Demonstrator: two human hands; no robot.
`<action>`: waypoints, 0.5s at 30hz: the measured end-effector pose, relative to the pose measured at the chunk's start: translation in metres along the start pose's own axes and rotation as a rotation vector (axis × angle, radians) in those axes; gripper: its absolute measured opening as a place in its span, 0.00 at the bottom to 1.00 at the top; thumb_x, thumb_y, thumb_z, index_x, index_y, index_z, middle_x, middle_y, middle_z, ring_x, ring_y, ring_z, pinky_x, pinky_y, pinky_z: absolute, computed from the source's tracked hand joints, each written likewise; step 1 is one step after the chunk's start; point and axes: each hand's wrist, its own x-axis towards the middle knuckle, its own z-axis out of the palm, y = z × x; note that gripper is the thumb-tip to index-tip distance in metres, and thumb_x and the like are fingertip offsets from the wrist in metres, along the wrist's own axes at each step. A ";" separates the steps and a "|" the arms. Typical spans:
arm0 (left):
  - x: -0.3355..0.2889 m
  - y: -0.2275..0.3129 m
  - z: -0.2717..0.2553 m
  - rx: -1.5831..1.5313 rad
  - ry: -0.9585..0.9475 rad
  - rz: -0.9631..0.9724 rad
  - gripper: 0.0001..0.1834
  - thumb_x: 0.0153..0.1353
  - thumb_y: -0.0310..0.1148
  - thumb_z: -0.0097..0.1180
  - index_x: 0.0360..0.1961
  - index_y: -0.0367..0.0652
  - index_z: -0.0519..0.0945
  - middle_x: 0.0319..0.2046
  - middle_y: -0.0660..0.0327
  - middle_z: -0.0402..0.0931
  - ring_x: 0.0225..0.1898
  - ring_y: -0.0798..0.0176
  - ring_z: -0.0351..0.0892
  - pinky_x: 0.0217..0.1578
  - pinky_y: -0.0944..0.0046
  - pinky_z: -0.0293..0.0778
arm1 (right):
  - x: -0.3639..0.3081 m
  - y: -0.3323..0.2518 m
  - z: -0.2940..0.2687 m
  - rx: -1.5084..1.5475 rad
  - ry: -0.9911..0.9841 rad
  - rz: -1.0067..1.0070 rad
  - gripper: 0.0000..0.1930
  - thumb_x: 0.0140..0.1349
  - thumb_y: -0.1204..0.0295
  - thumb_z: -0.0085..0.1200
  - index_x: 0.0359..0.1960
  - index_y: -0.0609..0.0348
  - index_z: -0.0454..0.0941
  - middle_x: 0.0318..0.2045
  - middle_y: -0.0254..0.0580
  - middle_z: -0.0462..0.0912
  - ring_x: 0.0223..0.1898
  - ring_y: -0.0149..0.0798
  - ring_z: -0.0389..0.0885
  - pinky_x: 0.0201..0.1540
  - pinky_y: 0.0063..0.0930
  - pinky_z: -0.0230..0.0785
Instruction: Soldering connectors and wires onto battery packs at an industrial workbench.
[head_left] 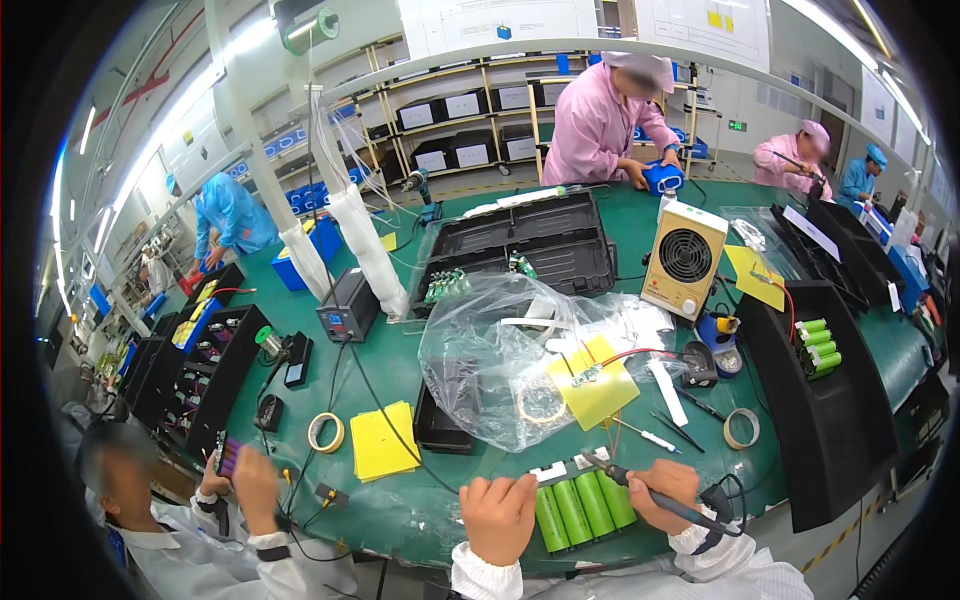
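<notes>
A battery pack of several green cylindrical cells (568,512) lies at the table's near edge, in front of me. My right hand (668,496) is closed around a soldering iron (682,509), whose tip points left over the far end of the cells, near a white strip. Whether the tip touches it I cannot tell. My left hand (497,517) rests at the left end of the pack with its fingers curled together; what they hold, if anything, is hidden. Just beyond the pack, a yellow sheet (612,401) carries a small circuit board with red wires.
Clear plastic bags (480,350) cover the middle. Yellow sheets (384,440) and tape rolls (326,433) lie left; a fan unit (686,255) stands beyond. A black case (815,420) with green cells is at right. A co-worker's hand (257,488) works at left.
</notes>
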 end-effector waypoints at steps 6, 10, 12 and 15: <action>-0.011 -0.011 0.005 -0.191 -0.046 -0.118 0.06 0.49 0.25 0.63 0.31 0.44 0.83 0.27 0.64 0.79 0.30 0.57 0.71 0.33 0.58 0.63 | 0.004 -0.005 0.000 -0.038 0.005 0.035 0.02 0.53 0.77 0.61 0.27 0.63 0.84 0.16 0.40 0.77 0.15 0.38 0.73 0.18 0.32 0.64; -0.009 -0.012 0.009 -0.196 -0.046 -0.094 0.06 0.49 0.25 0.64 0.31 0.44 0.82 0.31 0.63 0.80 0.32 0.56 0.73 0.35 0.58 0.66 | 0.007 -0.006 0.011 0.058 -0.049 0.032 0.02 0.52 0.76 0.62 0.27 0.62 0.84 0.18 0.42 0.80 0.15 0.39 0.74 0.19 0.31 0.66; -0.007 -0.013 0.010 -0.202 -0.039 -0.072 0.06 0.48 0.25 0.64 0.30 0.43 0.81 0.34 0.62 0.80 0.34 0.55 0.73 0.37 0.58 0.67 | 0.008 -0.006 0.017 0.073 -0.073 0.033 0.02 0.52 0.77 0.62 0.27 0.62 0.84 0.18 0.42 0.80 0.16 0.39 0.74 0.19 0.31 0.66; -0.007 -0.013 0.010 -0.197 -0.044 -0.069 0.07 0.48 0.24 0.64 0.30 0.43 0.81 0.34 0.62 0.80 0.35 0.55 0.74 0.38 0.58 0.68 | 0.008 -0.006 0.022 0.108 -0.068 0.014 0.02 0.53 0.79 0.63 0.27 0.66 0.84 0.15 0.41 0.76 0.16 0.39 0.73 0.19 0.31 0.65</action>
